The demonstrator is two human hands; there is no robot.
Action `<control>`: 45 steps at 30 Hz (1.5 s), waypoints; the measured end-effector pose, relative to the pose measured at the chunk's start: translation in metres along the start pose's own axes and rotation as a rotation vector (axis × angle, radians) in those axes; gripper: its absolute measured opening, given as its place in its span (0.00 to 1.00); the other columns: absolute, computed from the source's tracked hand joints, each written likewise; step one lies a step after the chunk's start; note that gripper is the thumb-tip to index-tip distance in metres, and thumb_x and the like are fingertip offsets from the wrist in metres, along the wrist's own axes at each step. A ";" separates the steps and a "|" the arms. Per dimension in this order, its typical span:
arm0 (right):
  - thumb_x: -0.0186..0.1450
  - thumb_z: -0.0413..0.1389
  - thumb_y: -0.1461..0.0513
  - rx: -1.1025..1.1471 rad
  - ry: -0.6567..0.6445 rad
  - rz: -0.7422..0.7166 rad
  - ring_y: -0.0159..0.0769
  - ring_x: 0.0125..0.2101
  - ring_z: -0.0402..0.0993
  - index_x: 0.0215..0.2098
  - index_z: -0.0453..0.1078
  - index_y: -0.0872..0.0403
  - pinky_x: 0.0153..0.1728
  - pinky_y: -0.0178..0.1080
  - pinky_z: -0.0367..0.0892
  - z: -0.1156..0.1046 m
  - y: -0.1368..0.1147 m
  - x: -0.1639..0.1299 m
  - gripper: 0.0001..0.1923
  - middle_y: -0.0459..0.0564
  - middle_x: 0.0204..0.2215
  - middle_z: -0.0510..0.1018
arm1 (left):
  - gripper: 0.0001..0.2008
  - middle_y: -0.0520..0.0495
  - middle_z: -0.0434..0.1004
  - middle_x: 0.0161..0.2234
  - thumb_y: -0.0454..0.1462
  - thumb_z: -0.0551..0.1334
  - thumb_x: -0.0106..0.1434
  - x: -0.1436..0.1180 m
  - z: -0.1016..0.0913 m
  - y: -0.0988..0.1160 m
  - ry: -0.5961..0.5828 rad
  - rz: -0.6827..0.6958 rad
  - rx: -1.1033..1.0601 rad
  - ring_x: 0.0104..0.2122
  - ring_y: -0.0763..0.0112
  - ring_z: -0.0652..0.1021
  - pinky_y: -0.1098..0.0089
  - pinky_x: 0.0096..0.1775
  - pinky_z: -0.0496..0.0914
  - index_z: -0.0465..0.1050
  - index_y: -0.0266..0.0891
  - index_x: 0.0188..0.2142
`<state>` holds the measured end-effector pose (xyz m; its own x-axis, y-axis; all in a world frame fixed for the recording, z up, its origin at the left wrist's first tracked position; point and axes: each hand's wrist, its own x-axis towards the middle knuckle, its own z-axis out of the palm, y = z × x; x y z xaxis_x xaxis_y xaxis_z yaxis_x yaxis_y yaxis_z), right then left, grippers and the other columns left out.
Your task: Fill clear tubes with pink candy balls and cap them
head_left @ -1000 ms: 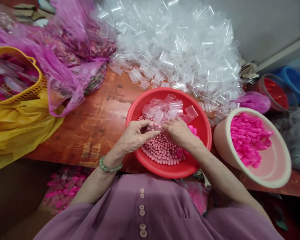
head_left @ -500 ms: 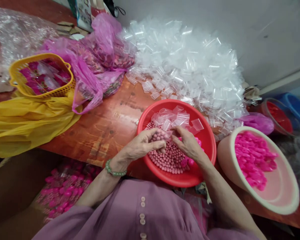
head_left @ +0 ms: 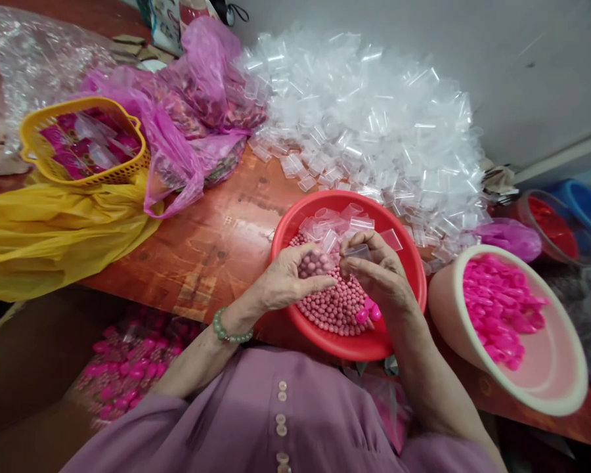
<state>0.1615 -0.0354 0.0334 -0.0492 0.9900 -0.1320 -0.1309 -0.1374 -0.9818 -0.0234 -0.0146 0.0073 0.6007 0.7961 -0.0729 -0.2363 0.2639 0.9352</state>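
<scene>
Beads [head_left: 314, 264] sit cupped in the left hand [head_left: 288, 282] while the right hand [head_left: 381, 276] pinches a small clear tube [head_left: 357, 251], which needs careful filling over the red bowl [head_left: 408, 263]

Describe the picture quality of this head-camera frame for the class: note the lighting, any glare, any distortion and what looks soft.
Head view: even, soft light with no hard shadows; white glare on the heap of clear tubes washes out their edges; wide-lens bending curves the table edge and the cream bowl; the left hand and right hand over the red basin are fairly sharp, the purple shirt softer.
</scene>
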 end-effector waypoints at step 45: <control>0.64 0.59 0.54 -0.650 -0.188 -0.166 0.31 0.29 0.67 0.35 0.71 0.53 0.32 0.36 0.62 -0.025 -0.006 0.007 0.11 0.45 0.28 0.73 | 0.31 0.45 0.75 0.25 0.62 0.57 0.59 0.024 -0.011 -0.006 -0.091 -0.146 -0.385 0.24 0.72 0.74 0.70 0.28 0.70 0.75 0.33 0.33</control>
<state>0.1867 -0.0268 0.0347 -0.2582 0.9661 -0.0044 0.4645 0.1201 -0.8774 -0.0160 0.0084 -0.0040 0.7096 0.6889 -0.1480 -0.4015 0.5679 0.7185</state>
